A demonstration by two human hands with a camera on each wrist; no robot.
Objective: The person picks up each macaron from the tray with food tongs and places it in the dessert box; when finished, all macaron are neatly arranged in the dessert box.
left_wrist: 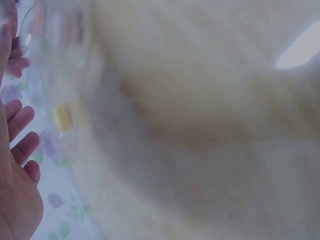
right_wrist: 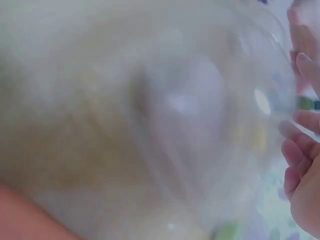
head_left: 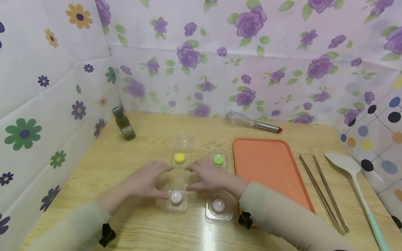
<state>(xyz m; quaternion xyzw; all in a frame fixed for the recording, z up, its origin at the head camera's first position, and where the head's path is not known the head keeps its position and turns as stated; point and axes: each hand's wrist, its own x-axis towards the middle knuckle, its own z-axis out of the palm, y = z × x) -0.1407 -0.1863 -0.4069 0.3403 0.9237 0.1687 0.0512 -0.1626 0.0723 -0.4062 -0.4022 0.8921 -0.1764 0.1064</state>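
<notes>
Several small clear plastic boxes stand on the table, each with a round, ball- or macaron-like piece inside. The pieces are a yellow one point(head_left: 179, 158), a green one point(head_left: 218, 160), a white one point(head_left: 176, 197) and a pale lilac one point(head_left: 218, 206). My left hand point(head_left: 149, 181) is just left of the front left box point(head_left: 179, 208), its thumb tip at that box's edge. On the other side my right hand point(head_left: 208, 176) reaches between the boxes, thumb near the same box's back corner. Both hands have spread, loosely bent fingers, with nothing visible between them.
An orange tray point(head_left: 267, 164) lies to the right, beside metal chopsticks point(head_left: 323, 195) and a spatula with a mint handle point(head_left: 361, 188). Behind it lies a whisk point(head_left: 251, 122). A dark green bottle point(head_left: 124, 123) stands back left. Flowered cloth walls point(head_left: 194, 80) enclose the table.
</notes>
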